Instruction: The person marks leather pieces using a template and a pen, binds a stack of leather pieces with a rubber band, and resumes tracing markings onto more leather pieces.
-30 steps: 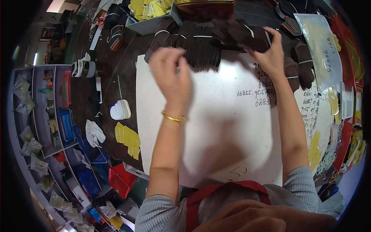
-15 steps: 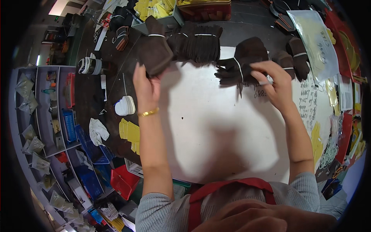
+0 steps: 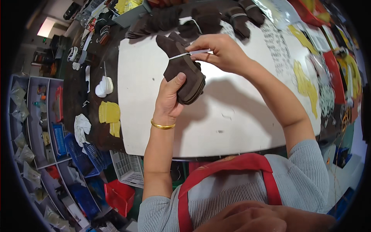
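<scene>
Over the white board, my left hand (image 3: 170, 94) grips a bundle of dark brown cut pieces (image 3: 184, 77), thumb on top and fingers underneath. Around the bundle's narrow middle runs a white band (image 3: 179, 56). At the bundle's right side my right hand (image 3: 220, 52) is closed in a pinch on the white band, part of which sticks out between the fingers. Behind the hands, more dark brown bundles (image 3: 206, 21) lie along the far side of the board, several with white bands round them.
The white board (image 3: 147, 127) covers the middle of the dark table. Yellow pieces (image 3: 109, 112), a white stack (image 3: 104, 86) and a white cloth (image 3: 82, 127) lie at left. More yellow pieces (image 3: 305, 87) and pale green bands (image 3: 327, 98) are at right. A grey crate (image 3: 127, 168) stands below the near edge.
My left hand has brought its bundle nearer and towards the middle. My right hand has left another bundle, moved left and taken hold of the band. The view has shifted.
</scene>
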`<state>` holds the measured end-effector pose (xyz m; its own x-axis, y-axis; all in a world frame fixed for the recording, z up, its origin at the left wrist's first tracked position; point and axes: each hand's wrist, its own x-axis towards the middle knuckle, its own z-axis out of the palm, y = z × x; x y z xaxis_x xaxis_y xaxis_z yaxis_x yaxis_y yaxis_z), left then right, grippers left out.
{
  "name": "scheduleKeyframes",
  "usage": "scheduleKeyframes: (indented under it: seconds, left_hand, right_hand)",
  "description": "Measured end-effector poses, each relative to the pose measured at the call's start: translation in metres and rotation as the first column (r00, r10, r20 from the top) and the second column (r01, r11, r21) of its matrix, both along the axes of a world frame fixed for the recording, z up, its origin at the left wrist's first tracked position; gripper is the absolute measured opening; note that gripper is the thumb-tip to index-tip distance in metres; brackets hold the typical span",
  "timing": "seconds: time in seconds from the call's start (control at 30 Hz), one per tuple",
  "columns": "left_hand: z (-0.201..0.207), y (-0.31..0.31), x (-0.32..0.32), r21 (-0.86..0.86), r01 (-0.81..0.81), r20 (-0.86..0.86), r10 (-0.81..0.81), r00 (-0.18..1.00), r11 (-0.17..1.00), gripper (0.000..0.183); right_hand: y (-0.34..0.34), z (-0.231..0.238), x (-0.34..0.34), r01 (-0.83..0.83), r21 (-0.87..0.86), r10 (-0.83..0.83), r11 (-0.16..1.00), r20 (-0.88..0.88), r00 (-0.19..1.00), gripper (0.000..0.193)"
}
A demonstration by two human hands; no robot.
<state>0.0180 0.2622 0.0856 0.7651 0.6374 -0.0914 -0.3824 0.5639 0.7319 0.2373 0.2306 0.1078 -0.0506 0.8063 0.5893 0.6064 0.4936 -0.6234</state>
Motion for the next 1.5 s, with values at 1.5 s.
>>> scheduleKeyframes:
  seconds: [1.5]
  left_hand:
    - [-0.068,-0.112,-0.046,0.020,0.412,-0.460,-0.358,0.813,0.911,0.052]
  right_hand:
    - [-0.228,-0.077,-0.030,-0.019,-0.291,0.117,0.956,0.324,0.939,0.054]
